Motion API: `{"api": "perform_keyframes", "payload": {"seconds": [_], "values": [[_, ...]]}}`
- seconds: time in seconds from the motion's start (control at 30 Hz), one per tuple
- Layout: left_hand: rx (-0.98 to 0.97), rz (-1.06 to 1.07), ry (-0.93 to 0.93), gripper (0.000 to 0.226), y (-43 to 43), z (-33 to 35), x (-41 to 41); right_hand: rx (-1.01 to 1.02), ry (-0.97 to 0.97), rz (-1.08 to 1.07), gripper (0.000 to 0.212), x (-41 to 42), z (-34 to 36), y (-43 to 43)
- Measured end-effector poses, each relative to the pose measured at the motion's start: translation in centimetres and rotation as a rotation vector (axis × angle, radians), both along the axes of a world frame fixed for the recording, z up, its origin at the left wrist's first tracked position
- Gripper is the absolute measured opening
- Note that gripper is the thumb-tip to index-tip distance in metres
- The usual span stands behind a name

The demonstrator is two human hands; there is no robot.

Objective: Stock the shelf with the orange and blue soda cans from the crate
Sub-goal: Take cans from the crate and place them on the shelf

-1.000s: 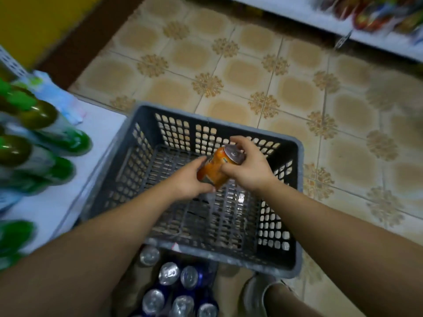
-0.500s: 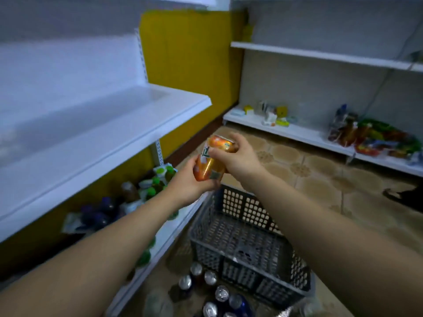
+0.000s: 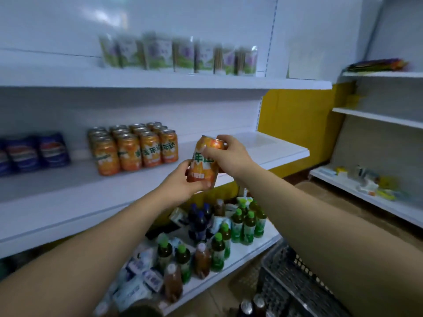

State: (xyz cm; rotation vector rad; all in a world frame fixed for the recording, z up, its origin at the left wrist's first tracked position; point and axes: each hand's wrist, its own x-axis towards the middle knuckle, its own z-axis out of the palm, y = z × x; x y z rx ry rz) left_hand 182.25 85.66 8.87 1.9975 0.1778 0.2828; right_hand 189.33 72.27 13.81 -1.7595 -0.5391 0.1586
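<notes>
I hold one orange soda can [image 3: 202, 170] tilted in front of the middle shelf [image 3: 68, 197]. My left hand [image 3: 183, 181] cups its base and my right hand [image 3: 229, 154] grips its top. On that shelf stands a block of several orange cans [image 3: 135, 148], with blue cans [image 3: 34, 153] to its left. The grey crate [image 3: 288, 282] sits on the floor at the bottom right, partly hidden by my right arm. Tops of cans [image 3: 249, 305] show beside it at the bottom edge.
The top shelf carries a row of pale green and purple cans [image 3: 180, 54]. The bottom shelf [image 3: 229, 268] holds green-capped and brown bottles [image 3: 217, 248] and white packets. A side shelf unit [image 3: 377, 117] with small goods stands at the right.
My view has swung from the crate up to the shelves. Both hands lifted the orange can out of the crate and carried it up to the middle shelf's height.
</notes>
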Motion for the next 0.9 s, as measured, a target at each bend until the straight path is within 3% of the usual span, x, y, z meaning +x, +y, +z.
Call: {"api": "perform_keyframes", "payload": {"seconds": [0.2, 0.27, 0.43, 0.57, 0.9], "values": [[0.174, 0.146, 0.095, 0.061, 8.2, -0.5, -5.9, -0.010, -0.032, 0.181, 0.058, -3.6, -0.7, 8.4], [0.317, 0.252, 0.233, 0.072, 11.3, -1.0, -7.7, -0.023, -0.041, 0.229, 0.058, -4.2, -1.2, 11.0], [0.624, 0.422, 0.479, 0.068, 18.1, -3.3, -11.9, -0.087, -0.089, 0.292, 0.071, -4.9, -3.0, 16.4], [0.779, 0.479, 0.676, 0.072, 21.4, -4.4, -13.7, -0.075, -0.124, 0.312, 0.069, -5.0, -4.1, 19.1], [0.869, 0.537, 0.677, 0.077, 22.0, -5.7, -13.5, -0.127, -0.233, 0.321, 0.069, -3.5, -6.5, 23.5]]}}
